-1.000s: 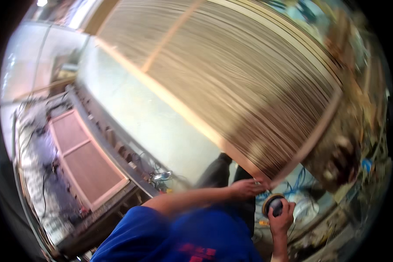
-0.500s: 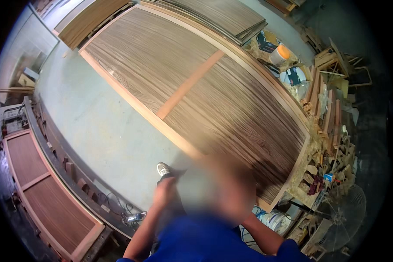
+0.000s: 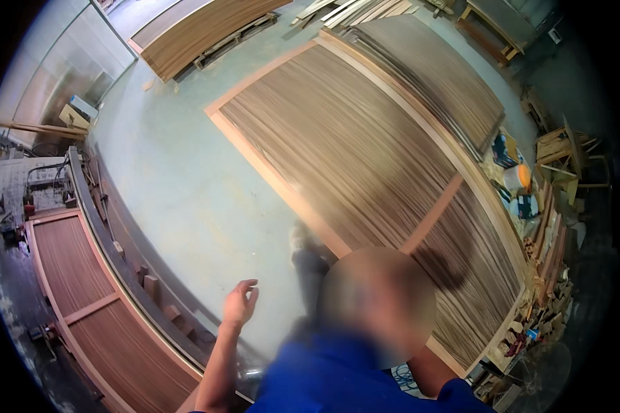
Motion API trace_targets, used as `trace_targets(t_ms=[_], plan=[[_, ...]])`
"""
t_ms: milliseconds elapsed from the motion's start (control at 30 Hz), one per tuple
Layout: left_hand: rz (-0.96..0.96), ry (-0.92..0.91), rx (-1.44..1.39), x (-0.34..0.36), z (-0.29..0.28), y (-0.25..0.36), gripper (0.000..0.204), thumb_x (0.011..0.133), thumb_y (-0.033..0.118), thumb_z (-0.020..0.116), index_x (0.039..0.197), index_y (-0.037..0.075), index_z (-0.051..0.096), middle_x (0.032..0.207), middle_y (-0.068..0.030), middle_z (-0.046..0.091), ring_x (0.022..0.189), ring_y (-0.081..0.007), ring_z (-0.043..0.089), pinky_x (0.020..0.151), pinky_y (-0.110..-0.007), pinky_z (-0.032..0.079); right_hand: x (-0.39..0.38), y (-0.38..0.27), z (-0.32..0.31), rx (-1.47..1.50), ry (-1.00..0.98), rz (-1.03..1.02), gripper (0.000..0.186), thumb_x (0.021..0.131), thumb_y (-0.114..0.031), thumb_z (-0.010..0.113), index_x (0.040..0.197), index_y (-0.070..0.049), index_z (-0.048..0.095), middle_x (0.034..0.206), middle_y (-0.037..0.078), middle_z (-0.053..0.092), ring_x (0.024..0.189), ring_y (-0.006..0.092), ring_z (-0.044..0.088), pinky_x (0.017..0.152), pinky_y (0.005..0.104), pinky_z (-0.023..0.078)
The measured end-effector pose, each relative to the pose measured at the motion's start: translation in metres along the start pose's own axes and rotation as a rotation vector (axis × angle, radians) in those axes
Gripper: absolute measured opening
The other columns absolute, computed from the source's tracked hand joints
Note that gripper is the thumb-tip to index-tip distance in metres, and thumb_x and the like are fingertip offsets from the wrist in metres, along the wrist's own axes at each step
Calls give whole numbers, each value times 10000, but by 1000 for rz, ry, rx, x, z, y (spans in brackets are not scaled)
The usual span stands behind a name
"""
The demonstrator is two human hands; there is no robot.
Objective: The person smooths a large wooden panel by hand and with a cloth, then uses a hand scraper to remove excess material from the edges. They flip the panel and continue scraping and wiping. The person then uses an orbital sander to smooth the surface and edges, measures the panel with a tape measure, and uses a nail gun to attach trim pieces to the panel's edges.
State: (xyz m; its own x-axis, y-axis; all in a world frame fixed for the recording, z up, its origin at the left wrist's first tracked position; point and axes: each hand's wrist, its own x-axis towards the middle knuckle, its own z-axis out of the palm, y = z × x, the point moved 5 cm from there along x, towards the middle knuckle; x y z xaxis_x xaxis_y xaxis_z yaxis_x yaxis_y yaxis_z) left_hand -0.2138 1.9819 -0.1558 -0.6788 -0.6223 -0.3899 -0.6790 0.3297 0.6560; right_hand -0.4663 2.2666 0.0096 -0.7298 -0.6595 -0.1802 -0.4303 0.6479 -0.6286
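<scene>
My left hand [image 3: 241, 299] is raised over the pale floor, left of my leg, its fingers loosely apart and holding nothing. A large wood-grain panel [image 3: 344, 131] with lighter edge strips and a cross rail [image 3: 430, 210] fills the middle and right. My right forearm [image 3: 430, 372] reaches up along the near part of this panel. A round blurred patch hides my right hand and whatever it holds or touches. My dark-clad leg [image 3: 310, 275] is beside the panel's near edge.
A smaller framed panel [image 3: 76, 255] lies on a cluttered bench at left. Stacked boards [image 3: 207, 31] rest on a pallet behind. More sheets [image 3: 434, 76], an orange-lidded tub [image 3: 517, 175], wood offcuts [image 3: 517, 330] and a fan [image 3: 544, 365] line the right. A translucent partition [image 3: 62, 62] stands back left.
The view has shifted along the large panel. My left hand has left the panel's edge and moved left. The round sander seen earlier in my right hand is now hidden.
</scene>
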Motion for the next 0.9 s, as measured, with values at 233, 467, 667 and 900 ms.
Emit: trace_targets(t_ms=[233, 467, 667, 900], plan=[[-56, -241, 170, 139, -104, -24, 339, 974, 266, 659, 1275, 113, 695, 1221, -157, 728, 1106, -374, 701, 956, -470, 562, 218, -114, 50, 48, 24, 48, 560, 739, -82, 862, 1258, -116, 655, 1163, 148, 646, 1044, 359, 657, 894, 452, 549], [-75, -156, 64, 297, -252, -57, 303, 968, 228, 675, 1242, 103, 705, 1152, -160, 743, 1043, -340, 729, 901, -446, 571, 411, -224, 98, 262, 7, 8, 392, 959, -302, 728, 1256, -56, 656, 1150, 129, 676, 1068, 315, 661, 928, 454, 547], [7, -410, 260, 508, -354, -93, 302, 975, 229, 668, 1251, 109, 701, 1170, -142, 735, 1059, -345, 711, 900, -442, 565, 535, -282, 126, 22, 228, 41, 447, 936, -259, 758, 1315, -63, 624, 1156, 127, 679, 1041, 305, 674, 897, 420, 573], [250, -390, 385, 735, -456, -13, 284, 995, 204, 672, 1255, 96, 706, 1206, -128, 746, 1064, -306, 726, 905, -422, 571, 592, -290, 115, 17, 476, 250, 539, 853, -155, 862, 1318, -19, 627, 1211, 160, 680, 1086, 304, 670, 936, 422, 559]])
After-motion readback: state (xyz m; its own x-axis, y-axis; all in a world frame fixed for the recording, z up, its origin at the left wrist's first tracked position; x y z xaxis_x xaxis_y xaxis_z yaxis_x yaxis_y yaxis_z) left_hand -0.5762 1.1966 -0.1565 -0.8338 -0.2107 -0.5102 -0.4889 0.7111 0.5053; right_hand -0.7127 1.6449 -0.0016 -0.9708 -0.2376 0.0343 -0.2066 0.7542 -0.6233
